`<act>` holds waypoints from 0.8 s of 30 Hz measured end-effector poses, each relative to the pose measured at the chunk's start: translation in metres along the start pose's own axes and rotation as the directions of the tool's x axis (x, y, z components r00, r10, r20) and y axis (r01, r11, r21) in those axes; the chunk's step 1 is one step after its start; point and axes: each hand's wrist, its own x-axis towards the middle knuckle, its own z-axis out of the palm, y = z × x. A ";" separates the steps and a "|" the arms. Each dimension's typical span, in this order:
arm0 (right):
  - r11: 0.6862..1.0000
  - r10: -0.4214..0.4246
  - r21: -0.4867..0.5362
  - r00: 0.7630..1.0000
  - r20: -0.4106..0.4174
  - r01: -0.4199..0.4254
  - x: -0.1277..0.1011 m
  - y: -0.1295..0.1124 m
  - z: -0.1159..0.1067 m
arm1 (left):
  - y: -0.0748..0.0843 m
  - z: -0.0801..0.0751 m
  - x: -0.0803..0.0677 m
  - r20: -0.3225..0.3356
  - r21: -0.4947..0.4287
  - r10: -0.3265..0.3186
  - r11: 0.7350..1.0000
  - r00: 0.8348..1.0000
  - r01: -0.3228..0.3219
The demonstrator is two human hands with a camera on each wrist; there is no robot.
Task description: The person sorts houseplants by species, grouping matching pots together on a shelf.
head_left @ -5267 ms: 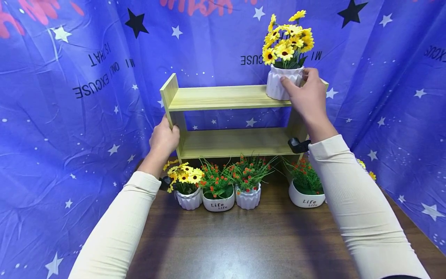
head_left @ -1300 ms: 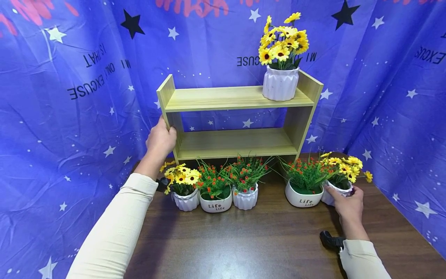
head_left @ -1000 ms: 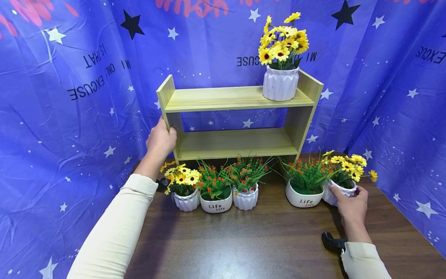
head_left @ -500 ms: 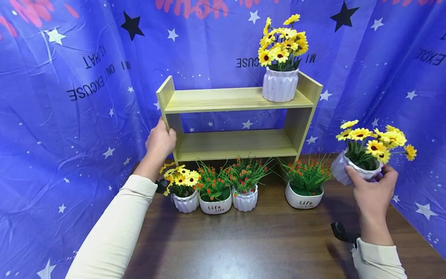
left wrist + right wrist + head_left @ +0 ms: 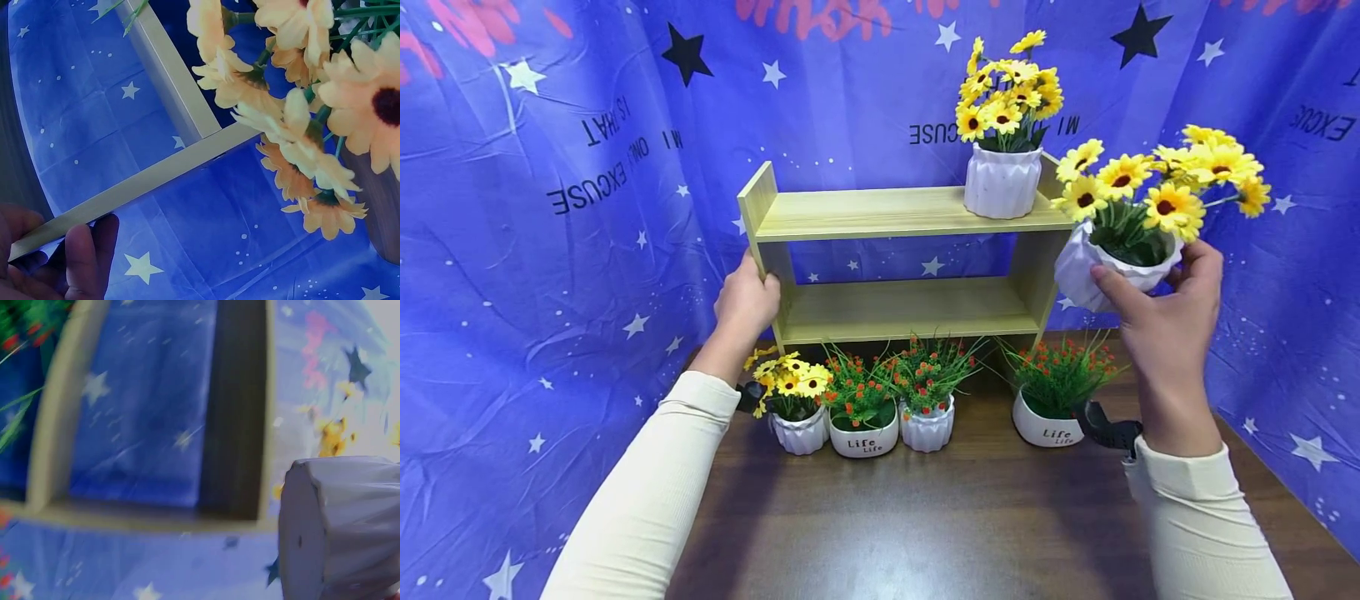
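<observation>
White ribbed pot of yellow flowers (image 5: 1133, 243) hangs mid-air, gripped between thumb and fingers of our right hand (image 5: 1176, 337); our left hand (image 5: 747, 302) grasps one pale wooden two-tier shelf (image 5: 910, 307). We count two more yellow-flowered white pots (image 5: 1003, 179) plus three bushy red-flowered plants (image 5: 927, 375). Held one's tilted, blooms dark-centred.

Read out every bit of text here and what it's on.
"Life Life": left oval white flowerpot
"Life Life": right oval white flowerpot
"EXCUSE", "ONLY", "IS THAT": blue curtain, left side
Other black lettering: curtain, partly hidden or cut off
Red lettering: curtain top, cut off, unreadable
</observation>
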 end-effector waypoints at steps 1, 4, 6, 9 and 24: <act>1.000 -0.008 0.010 1.000 0.018 0.008 0.002 -0.005 0.006 | 0.000 0.000 0.000 0.000 0.000 -0.001 1.000 1.000 0.001; 1.000 -0.004 0.012 0.996 0.090 0.003 0.007 -0.022 0.021 | 0.001 -0.001 0.000 0.001 -0.001 -0.010 1.000 1.000 0.010; 1.000 -0.001 0.019 0.991 0.135 -0.001 0.009 -0.031 0.032 | 0.001 0.000 0.000 0.002 -0.002 -0.013 1.000 1.000 0.013; 0.999 -0.002 0.038 0.982 0.190 -0.006 0.011 -0.044 0.048 | 0.002 0.000 0.000 -0.001 -0.009 -0.008 1.000 1.000 0.008; 0.974 0.073 0.165 0.907 0.416 -0.154 0.006 -0.065 0.131 | 0.000 0.002 -0.001 -0.012 0.003 0.003 1.000 1.000 -0.003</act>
